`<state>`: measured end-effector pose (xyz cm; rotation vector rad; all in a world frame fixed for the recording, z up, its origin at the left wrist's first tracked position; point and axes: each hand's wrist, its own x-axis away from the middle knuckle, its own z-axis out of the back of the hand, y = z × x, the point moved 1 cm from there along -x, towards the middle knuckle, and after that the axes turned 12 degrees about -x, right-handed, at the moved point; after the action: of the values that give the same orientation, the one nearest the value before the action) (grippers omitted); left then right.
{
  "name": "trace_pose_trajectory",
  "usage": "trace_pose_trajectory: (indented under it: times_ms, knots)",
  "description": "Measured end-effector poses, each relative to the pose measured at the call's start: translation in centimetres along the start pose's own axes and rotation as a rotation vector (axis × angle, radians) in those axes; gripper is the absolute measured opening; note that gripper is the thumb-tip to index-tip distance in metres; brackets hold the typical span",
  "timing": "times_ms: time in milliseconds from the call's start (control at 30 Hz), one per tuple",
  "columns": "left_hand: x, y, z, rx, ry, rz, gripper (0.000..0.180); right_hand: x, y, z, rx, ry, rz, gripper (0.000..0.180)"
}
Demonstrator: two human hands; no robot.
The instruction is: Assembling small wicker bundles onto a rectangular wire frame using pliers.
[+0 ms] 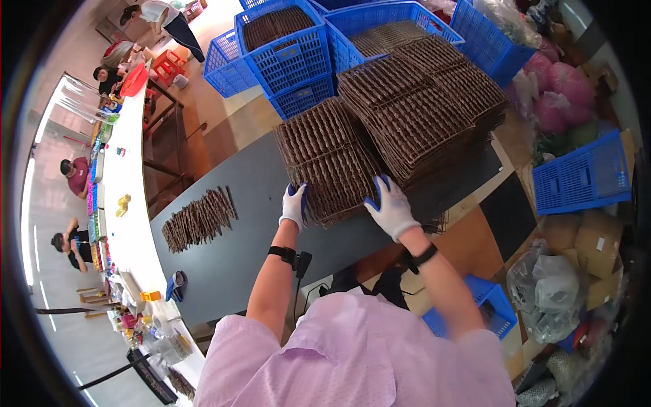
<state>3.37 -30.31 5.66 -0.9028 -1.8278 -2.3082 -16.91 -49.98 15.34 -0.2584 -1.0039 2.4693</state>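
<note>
A stack of wire racks (329, 152) with rows of brown, knobbly twisted sticks lies on the dark grey table (261, 169) in front of me. My left hand (293, 205), in a white glove with blue on the palm side, grips the stack's near left edge. At the near right corner my right hand (392, 210), gloved alike, holds the other side, thumb and fingers spread around the edge. The undersides of both hands are hidden. A taller stack of similar racks (424, 102) stands just behind and to the right.
Loose brown sticks (199, 220) lie in a row on the table's left, beyond a small blue item (175, 285). Blue crates (288, 61) stand past the far edge; another crate (583, 176) is at right. Several people work around a long white table (135, 169).
</note>
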Motion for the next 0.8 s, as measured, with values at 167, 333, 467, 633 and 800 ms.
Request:
trace_pose_trajectory:
  times_ms: [167,333,467,633,800]
  knots:
    - [-0.9,-1.9,-0.5,-0.145,-0.002,-0.064,0.044,-4.5,-1.8,-3.7,0.28,-0.105,-0.399,0.076]
    - [-1.9,-3.5,0.0,0.081,-0.111,0.026,0.056,-4.3,-4.4,-3.6,0.302,0.028,-0.358,0.072]
    - [-1.9,-3.6,-0.4,0.231,-0.117,-0.039,0.038,-4.7,-5.0,-2.4,-0.065,0.105,-0.438,0.081]
    - [-0.4,-1.8,0.1,0.239,-0.152,-0.049,0.038,-5.5,-2.7,-3.1,-0.173,0.008,-0.479,0.077]
    - [1.8,0.2,2.3,0.361,-0.194,-0.054,0.038,-3.8,-5.8,-3.5,-0.252,0.149,-0.154,0.061]
